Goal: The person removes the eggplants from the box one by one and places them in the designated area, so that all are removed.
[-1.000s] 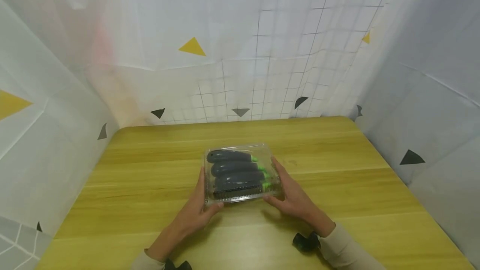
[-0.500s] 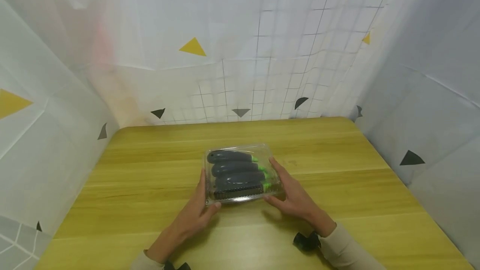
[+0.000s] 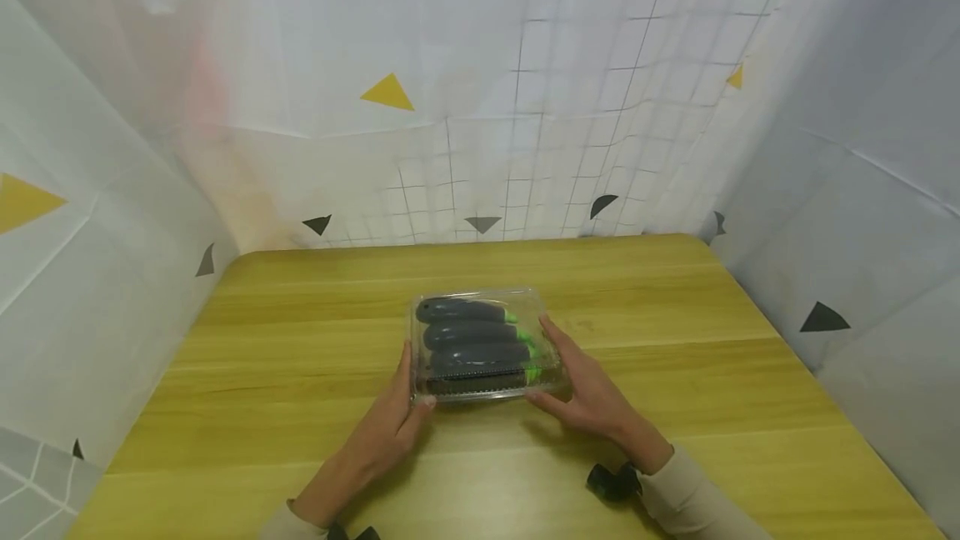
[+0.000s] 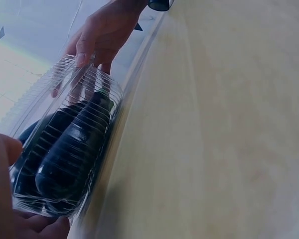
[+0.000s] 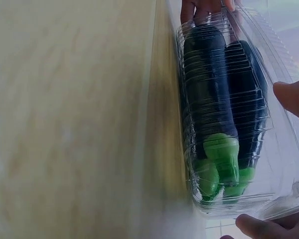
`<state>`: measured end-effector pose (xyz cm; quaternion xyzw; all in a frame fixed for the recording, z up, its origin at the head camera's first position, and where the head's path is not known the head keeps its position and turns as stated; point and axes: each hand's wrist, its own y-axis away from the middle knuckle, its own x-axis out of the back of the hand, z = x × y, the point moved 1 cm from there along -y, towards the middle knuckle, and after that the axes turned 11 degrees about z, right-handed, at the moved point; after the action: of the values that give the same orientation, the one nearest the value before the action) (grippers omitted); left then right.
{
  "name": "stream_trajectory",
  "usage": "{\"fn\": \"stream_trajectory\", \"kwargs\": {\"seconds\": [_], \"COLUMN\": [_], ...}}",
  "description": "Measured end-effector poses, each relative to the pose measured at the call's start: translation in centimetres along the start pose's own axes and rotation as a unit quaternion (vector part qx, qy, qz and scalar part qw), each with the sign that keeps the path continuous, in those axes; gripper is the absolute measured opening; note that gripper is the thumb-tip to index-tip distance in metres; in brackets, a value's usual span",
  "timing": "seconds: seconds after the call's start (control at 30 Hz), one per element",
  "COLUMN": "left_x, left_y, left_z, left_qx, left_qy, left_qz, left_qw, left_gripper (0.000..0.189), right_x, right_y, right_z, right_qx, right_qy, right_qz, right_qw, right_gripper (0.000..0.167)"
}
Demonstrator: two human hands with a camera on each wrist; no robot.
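In front of you, the box (image 3: pixel 527 304) is clear, thin plastic, smooth and glossy on top, with finely ribbed walls that catch the light in streaks. Through it you can see the eggplants (image 4: pixel 72 154), their dark skins smooth and shiny like moulded plastic; their bright green ends (image 5: pixel 223 154) have a softer gloss. Your tabletop (image 3: pixel 300 315) has a wood-grain finish, smooth, with a satin sheen on the side nearest you. Your right sleeve (image 3: pixel 697 494) is matt cloth, and the black wrist piece (image 3: pixel 613 483) beside it is dull and hard-looking. Around you hang creased, matt white sheets (image 3: pixel 322 40), perhaps cloth or thin plastic; the head view is too soft to tell.
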<state>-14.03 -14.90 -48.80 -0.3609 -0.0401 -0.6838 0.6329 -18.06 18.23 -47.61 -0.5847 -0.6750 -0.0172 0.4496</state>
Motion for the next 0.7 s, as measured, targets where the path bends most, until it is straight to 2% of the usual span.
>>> {"fn": "stream_trajectory", "kwargs": {"seconds": [0.37, 0.53, 0.7], "left_x": [0.17, 0.39, 0.44], "left_y": [0.01, 0.09, 0.18], "left_z": [0.02, 0.03, -0.02], "left_qx": [-0.014, -0.032, -0.036], "left_qy": [-0.028, -0.047, -0.061], "left_qz": [0.004, 0.016, 0.027], "left_qw": [0.9995, 0.9982, 0.9971], "left_gripper": [0.075, 0.072, 0.071], "right_x": [0.05, 0.06, 0.05], "right_y": [-0.02, 0.00, -0.02], "right_z": [-0.29, -0.33, -0.28], "right_qx": [0.008, 0.015, 0.020], "right_qy": [0.004, 0.009, 0.011], "right_qz": [0.003, 0.007, 0.011], "right_qw": [1.0000, 0.9998, 0.9997], "right_gripper": [0.100, 0.101, 0.101]}}
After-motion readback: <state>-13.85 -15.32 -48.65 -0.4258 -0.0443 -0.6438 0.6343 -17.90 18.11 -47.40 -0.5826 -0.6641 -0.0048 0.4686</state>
